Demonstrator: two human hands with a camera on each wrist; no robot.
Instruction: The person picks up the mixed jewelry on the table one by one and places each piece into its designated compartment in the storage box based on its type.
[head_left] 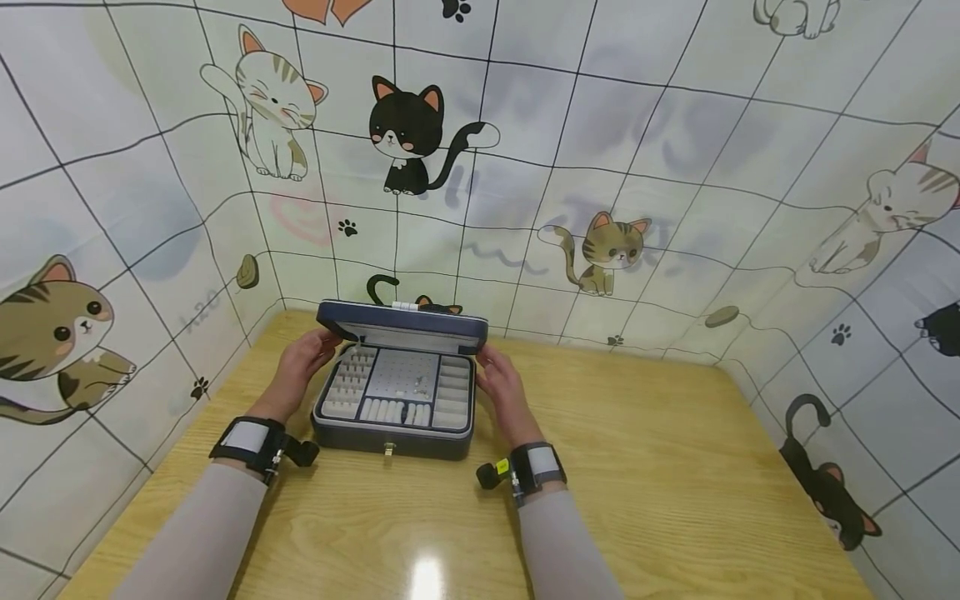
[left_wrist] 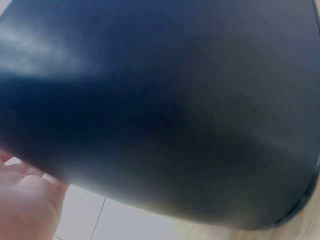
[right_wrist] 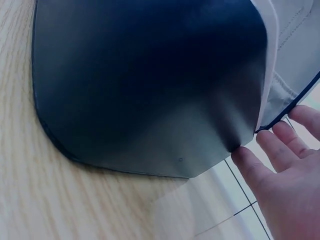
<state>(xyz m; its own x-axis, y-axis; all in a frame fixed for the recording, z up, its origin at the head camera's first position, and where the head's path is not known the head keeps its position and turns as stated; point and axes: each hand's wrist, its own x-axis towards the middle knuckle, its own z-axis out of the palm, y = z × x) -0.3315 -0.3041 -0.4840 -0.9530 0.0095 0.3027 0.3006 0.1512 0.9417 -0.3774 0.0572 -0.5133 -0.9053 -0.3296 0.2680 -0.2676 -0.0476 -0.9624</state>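
Note:
A dark blue jewelry box [head_left: 393, 442] stands on the table, its lid [head_left: 405, 321] raised and tilted back. Inside, the pale lining shows slotted rows at left, an earring panel [head_left: 401, 371] with a few small shiny pieces, ring rolls [head_left: 393, 412] in front and several small compartments at right. My left hand [head_left: 300, 362] touches the lid's left rear corner, its fingertips partly hidden behind it. At the right rear corner, my right hand [head_left: 502, 379] rests its extended fingers [right_wrist: 252, 167] against the box side and the lid's edge by the hinge.
The box stands toward the back left of a light wooden table [head_left: 637, 467]. Close behind and on both sides hangs a white cloth [head_left: 525, 167] with a grid and cartoon cats. A small brass clasp [head_left: 389, 450] is on the box's front. Each wrist wears a strapped camera [head_left: 303, 453].

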